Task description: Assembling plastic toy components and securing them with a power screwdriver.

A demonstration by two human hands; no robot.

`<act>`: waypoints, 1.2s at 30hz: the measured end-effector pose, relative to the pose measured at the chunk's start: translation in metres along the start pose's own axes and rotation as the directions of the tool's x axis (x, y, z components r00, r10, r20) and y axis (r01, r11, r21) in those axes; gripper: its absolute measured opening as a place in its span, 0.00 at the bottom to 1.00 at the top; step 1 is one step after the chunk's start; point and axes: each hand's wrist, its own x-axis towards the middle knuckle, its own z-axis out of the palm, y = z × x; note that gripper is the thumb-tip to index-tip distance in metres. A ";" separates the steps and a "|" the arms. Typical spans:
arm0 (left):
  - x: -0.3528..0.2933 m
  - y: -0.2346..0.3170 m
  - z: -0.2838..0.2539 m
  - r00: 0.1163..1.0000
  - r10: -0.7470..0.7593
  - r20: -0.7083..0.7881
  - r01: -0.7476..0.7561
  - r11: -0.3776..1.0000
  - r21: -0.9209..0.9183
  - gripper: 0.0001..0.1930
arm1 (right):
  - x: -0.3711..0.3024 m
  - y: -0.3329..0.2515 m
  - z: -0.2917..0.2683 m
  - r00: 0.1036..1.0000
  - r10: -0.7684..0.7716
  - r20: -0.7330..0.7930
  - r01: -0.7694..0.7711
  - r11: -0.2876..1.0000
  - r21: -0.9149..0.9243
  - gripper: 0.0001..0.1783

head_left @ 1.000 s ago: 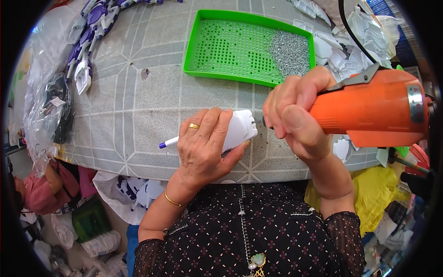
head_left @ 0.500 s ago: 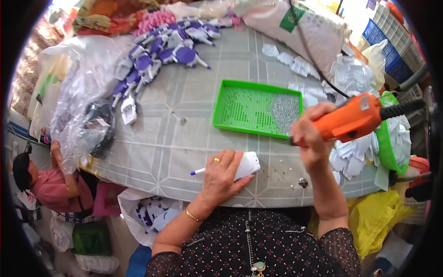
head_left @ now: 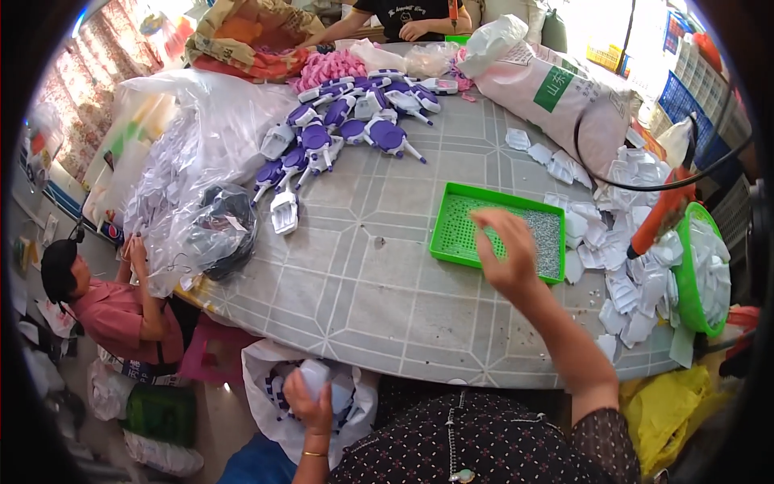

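My left hand (head_left: 310,403) is closed around a white plastic piece (head_left: 314,374), over the mouth of a white bag (head_left: 260,379) beside the table. Inside that bag lie white and purple parts, partly hidden by the hand. Above the green tray (head_left: 438,227) is my right hand (head_left: 509,252), thumb and fingers apart with nothing visible in them. Small silvery screws (head_left: 547,242) fill the tray's right part. An orange electric screwdriver (head_left: 665,210) hangs on its black cable at the right, nose pointing down, out of both hands.
Purple-and-white plastic assemblies (head_left: 314,143) are heaped at the far left, beside clear plastic bags (head_left: 177,153). Loose white parts (head_left: 633,278) and a green basket (head_left: 692,294) stand at right, near a large sack (head_left: 556,89). Co-workers are at left (head_left: 121,315) and far side (head_left: 413,18).
My right hand has let go of the screwdriver, which now hangs farther right, and is over the tray. My left hand has carried the white piece from the table down to the bag. The view has shifted.
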 end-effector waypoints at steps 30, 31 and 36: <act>0.160 0.180 -0.019 0.711 0.555 0.431 -0.169 0.731 -0.662 0.30 | -0.088 -0.074 -0.101 0.798 0.233 0.555 -0.451 0.842 0.295 0.11; 0.149 0.179 -0.016 0.731 0.441 0.521 0.064 0.715 -0.696 0.29 | -0.079 -0.063 -0.133 0.739 0.262 0.621 -0.520 0.808 0.277 0.11; 0.109 0.192 0.029 0.683 0.321 0.656 0.677 0.060 -0.734 0.30 | -0.106 0.109 -0.189 0.796 0.580 -0.175 -0.528 0.523 -0.669 0.15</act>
